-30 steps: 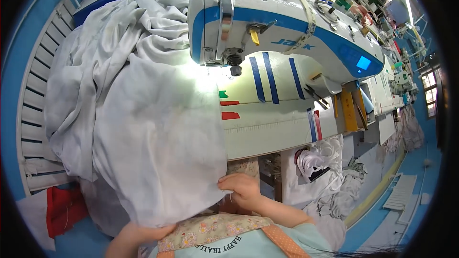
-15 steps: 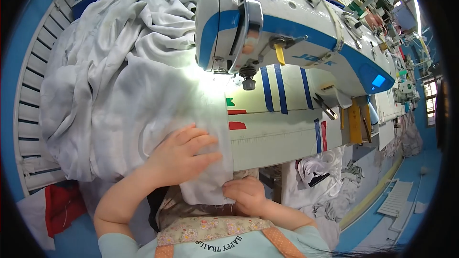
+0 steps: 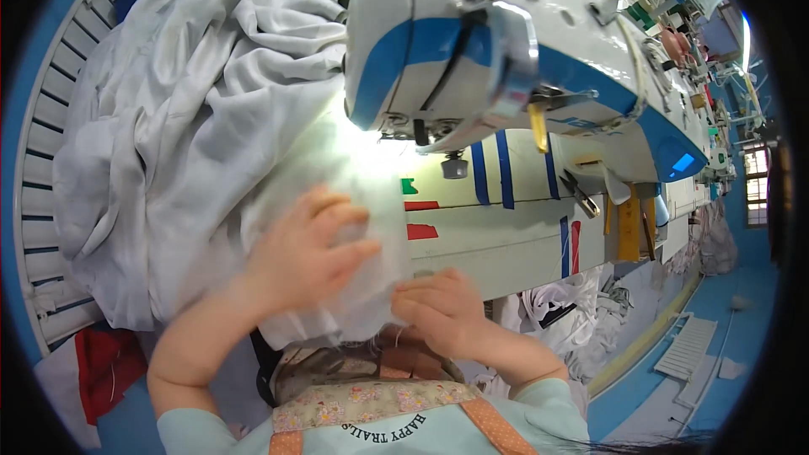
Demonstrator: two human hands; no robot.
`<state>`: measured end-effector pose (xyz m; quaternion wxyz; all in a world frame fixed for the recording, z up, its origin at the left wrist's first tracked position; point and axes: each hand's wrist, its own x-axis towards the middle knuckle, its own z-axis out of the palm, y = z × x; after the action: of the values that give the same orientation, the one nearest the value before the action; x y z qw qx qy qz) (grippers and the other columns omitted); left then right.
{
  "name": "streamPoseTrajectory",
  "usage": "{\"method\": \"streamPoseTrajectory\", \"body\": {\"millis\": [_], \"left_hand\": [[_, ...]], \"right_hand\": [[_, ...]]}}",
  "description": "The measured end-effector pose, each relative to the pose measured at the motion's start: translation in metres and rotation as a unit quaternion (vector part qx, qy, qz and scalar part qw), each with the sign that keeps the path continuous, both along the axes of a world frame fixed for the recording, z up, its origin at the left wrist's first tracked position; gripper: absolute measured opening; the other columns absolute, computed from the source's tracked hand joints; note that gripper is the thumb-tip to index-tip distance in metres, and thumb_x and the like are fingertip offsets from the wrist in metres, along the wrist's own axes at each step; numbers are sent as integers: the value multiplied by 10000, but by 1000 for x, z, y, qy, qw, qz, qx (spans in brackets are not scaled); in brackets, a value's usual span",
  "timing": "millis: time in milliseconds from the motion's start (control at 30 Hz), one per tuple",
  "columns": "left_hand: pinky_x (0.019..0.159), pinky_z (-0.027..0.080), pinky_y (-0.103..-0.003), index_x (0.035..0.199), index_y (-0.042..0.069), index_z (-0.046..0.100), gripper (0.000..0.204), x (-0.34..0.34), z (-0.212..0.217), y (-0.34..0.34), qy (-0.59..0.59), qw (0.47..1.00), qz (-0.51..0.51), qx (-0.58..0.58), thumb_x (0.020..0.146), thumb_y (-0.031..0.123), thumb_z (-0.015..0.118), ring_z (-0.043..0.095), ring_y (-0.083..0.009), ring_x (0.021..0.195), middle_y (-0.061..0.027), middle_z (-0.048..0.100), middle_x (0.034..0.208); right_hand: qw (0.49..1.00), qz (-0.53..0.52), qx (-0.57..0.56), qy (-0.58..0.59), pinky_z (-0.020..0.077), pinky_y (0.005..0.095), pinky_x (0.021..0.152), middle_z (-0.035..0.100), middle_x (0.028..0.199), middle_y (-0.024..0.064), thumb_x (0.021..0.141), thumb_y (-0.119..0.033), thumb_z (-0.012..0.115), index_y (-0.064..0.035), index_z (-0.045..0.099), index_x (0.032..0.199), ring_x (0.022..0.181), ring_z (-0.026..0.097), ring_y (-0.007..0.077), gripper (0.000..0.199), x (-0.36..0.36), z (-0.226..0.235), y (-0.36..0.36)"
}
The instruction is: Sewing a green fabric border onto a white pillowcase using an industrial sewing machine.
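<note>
A large heap of white fabric [image 3: 160, 135] covers the left side of the sewing table, one flat edge running under the lit needle area of a white and blue sewing machine [image 3: 388, 59]. My left hand [image 3: 308, 248] lies on that flat part with its fingers apart, a little smeared by motion. Close to my body, my right hand [image 3: 438, 307] pinches the fabric's right edge near its lower corner. Loose threads hang from the lower hem. Glare hides the needle and presser foot.
Thread snips [image 3: 581, 195] lie right of the machine's needle end, beside an upright yellow strip [image 3: 628, 223]. Coloured tape strips mark the table [image 3: 497, 257]. A white slatted rail [image 3: 44, 202] borders the left; white cloth scraps [image 3: 581, 320] sit below at right.
My left hand has slid slightly up and left over the fabric. The right hand has moved up with the fabric's corner. The machine appears larger and farther right in view.
</note>
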<state>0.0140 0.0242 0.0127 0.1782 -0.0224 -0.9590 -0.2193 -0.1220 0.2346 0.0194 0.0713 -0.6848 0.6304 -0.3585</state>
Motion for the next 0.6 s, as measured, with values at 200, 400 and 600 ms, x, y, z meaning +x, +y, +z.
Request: {"method": "streamPoseTrajectory", "body": {"millis": [200, 400, 600], "left_hand": [[895, 471, -428, 1024, 146, 675, 323, -39, -8, -90, 18, 995, -100, -25, 704, 133, 719, 556, -304, 1037, -87, 580, 1088], [980, 469, -405, 982, 69, 655, 306, -15, 48, -32, -112, 986, 44, 113, 697, 142, 738, 562, -332, 1081, -122, 584, 1145], [955, 482, -463, 889, 62, 638, 226, 2, 12, 32, 10, 996, 81, 29, 672, 77, 699, 582, -277, 927, -77, 582, 938]], "right_hand": [[999, -22, -2, -41, 485, 368, 713, 679, 909, 85, 734, -64, 660, -86, 620, 869, 816, 647, 260, 142, -20, -2, -36], [992, -84, 10, -91, 508, 402, 709, 652, 827, 92, 734, 13, 675, -78, 634, 861, 802, 633, 311, 161, -21, -6, -46], [991, -64, 9, -119, 515, 403, 782, 654, 880, 99, 724, 16, 674, -65, 627, 897, 865, 636, 310, 197, -21, -4, -42]]}}
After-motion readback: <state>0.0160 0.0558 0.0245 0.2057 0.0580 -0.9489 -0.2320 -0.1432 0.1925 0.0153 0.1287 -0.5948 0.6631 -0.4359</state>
